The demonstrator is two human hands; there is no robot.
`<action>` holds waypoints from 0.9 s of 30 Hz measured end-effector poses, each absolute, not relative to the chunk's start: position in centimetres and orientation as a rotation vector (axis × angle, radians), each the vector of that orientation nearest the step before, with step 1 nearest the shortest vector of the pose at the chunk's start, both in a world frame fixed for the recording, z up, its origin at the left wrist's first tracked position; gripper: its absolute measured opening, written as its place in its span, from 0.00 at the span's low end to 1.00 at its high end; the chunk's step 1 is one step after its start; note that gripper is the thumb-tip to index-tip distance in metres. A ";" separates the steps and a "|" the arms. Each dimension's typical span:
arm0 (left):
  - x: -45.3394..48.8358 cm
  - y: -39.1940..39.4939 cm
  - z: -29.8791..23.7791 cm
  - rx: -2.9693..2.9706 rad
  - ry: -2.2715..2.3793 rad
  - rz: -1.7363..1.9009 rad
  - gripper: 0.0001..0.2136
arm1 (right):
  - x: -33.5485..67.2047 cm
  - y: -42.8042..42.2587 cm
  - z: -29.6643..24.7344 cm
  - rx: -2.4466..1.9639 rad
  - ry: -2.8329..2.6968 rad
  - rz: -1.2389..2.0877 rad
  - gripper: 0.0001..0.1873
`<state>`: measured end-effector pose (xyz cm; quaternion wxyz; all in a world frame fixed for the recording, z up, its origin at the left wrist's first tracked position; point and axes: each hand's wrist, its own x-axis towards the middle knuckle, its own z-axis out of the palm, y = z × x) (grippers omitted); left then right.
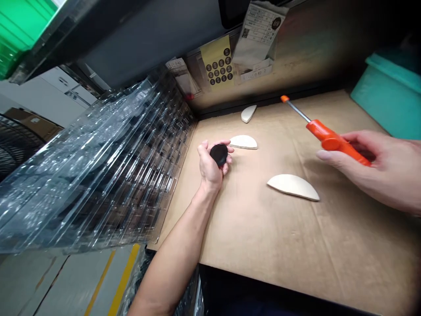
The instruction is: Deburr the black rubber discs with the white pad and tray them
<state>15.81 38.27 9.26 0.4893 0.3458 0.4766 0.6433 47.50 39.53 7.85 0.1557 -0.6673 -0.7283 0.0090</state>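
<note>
My left hand [210, 169] is closed around a black round disc [219, 155], its palm turned up over the cardboard. My right hand [388, 169] grips an orange long-neck lighter [332, 140]. The lighter's thin metal neck points up and left, ending in an orange tip. Below and left of the lighter lies a cream half-moon piece [292, 186]. A second half-moon piece [245, 141] sits just behind the fingers of my left hand; whether they touch it I cannot tell. Farther back rests a smaller cream piece [249, 113].
Cardboard [263, 237] covers the tabletop. Stacked clear plastic trays [131, 166] rise along the left side. A teal bin [388, 96] stands at the back right. Labels and a sticker sheet [217, 61] hang on the back panel. A dark shelf [164, 35] overhangs the table.
</note>
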 end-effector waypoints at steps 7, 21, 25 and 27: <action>18.9 35.4 9.3 1.410 1.231 1.333 0.20 | 46.0 39.5 9.4 -2.181 -2.120 0.108 0.29; 19.7 34.2 9.2 2.248 1.132 1.522 0.41 | 45.6 39.3 8.7 -2.048 -2.122 0.199 0.30; 19.8 34.2 9.2 2.262 1.108 1.537 0.41 | 45.8 39.3 8.4 -2.055 -2.115 0.208 0.32; 19.7 34.2 9.2 2.257 1.100 1.538 0.41 | 45.7 39.3 8.4 -2.045 -2.110 0.206 0.32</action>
